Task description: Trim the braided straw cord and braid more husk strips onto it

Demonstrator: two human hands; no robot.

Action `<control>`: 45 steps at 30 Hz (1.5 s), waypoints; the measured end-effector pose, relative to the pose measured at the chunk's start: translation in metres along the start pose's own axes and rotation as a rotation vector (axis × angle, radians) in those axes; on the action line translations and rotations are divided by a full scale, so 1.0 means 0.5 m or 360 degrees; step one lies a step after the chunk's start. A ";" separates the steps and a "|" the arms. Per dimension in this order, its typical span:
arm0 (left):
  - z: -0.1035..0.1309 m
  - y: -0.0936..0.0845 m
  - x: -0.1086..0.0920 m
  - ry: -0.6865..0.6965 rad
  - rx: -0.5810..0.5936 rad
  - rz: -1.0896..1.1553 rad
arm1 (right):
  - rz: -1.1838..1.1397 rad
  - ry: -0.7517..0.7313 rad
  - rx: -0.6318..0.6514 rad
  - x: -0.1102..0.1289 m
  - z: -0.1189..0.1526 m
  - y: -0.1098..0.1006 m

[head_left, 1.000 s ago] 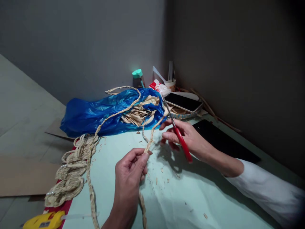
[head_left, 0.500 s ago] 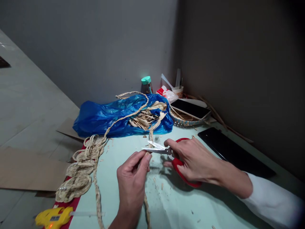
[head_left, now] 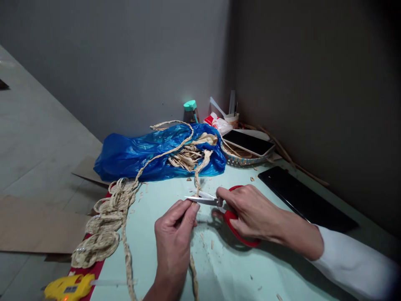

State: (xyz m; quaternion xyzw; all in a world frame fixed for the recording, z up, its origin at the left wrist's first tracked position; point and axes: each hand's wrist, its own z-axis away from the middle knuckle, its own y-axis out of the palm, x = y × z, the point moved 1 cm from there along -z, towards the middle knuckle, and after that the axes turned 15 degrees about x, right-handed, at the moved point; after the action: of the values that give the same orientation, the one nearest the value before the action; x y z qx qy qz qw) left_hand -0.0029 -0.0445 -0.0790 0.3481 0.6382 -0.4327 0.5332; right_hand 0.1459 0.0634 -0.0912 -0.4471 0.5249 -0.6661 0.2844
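Note:
My left hand (head_left: 176, 225) pinches a braided straw cord (head_left: 197, 177) between thumb and forefinger. The cord's frayed upper end points toward the blue bag, and its lower part hangs out below my wrist. In my right hand (head_left: 250, 213) are scissors with red handles (head_left: 231, 219), fingers through the loops. Their blades lie across the cord just above my left fingertips, nearly closed. A long braid runs over the blue plastic bag (head_left: 122, 154) and down the left side of the table. Dry husk strips (head_left: 186, 156) stick out of the bag.
Looped braided pieces (head_left: 100, 242) lie on red material along the left edge, near a yellow glue gun (head_left: 70, 287). A black flat panel (head_left: 303, 198) lies at right. Behind are a phone (head_left: 249, 142) on a round basket, a cup (head_left: 232, 120) and a teal-capped jar (head_left: 190, 109).
The scissor blades have come closer together across the cord. The cord's frayed upper end has shifted slightly left. My left hand keeps its pinch, and the whole view has shifted slightly.

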 end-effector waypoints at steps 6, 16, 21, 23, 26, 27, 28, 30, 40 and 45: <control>-0.003 0.001 0.004 -0.0006 -0.0006 0.0035 | 0.0032 0.0060 0.0113 0.002 -0.003 0.001; -0.003 0.002 0.008 -0.0156 0.0027 0.0276 | -0.0113 0.0160 -0.0029 -0.012 -0.010 0.003; -0.002 0.002 0.001 -0.0124 0.0086 0.0282 | -0.0405 0.0208 -0.0265 -0.030 -0.013 0.009; -0.002 0.001 0.001 -0.0117 0.0084 0.0221 | -0.0441 0.0166 -0.0306 -0.031 -0.013 0.010; -0.002 -0.003 0.003 -0.0085 0.0013 0.0176 | -0.0437 0.0094 -0.0341 -0.027 -0.011 0.009; -0.002 -0.004 0.004 -0.0083 -0.0003 0.0179 | -0.0433 0.0078 -0.0351 -0.026 -0.009 0.008; -0.003 -0.005 0.006 -0.0089 -0.0006 0.0195 | -0.0429 0.0066 -0.0359 -0.024 -0.008 0.005; -0.005 -0.007 0.008 -0.0098 0.0010 0.0255 | -0.0409 0.0035 -0.0376 -0.021 -0.004 0.000; -0.010 -0.009 -0.002 -0.0234 0.0229 0.0937 | -0.0193 -0.0002 -0.0331 -0.023 -0.003 0.008; -0.013 -0.008 -0.009 -0.0179 0.0225 0.1029 | -0.0098 -0.0030 -0.0297 -0.015 0.000 0.006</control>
State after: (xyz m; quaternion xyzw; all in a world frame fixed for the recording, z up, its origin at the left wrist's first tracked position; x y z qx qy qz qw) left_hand -0.0081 -0.0399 -0.0737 0.5443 0.4326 -0.3029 0.6519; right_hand 0.1488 0.0692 -0.0964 -0.4938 0.5681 -0.6184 0.2258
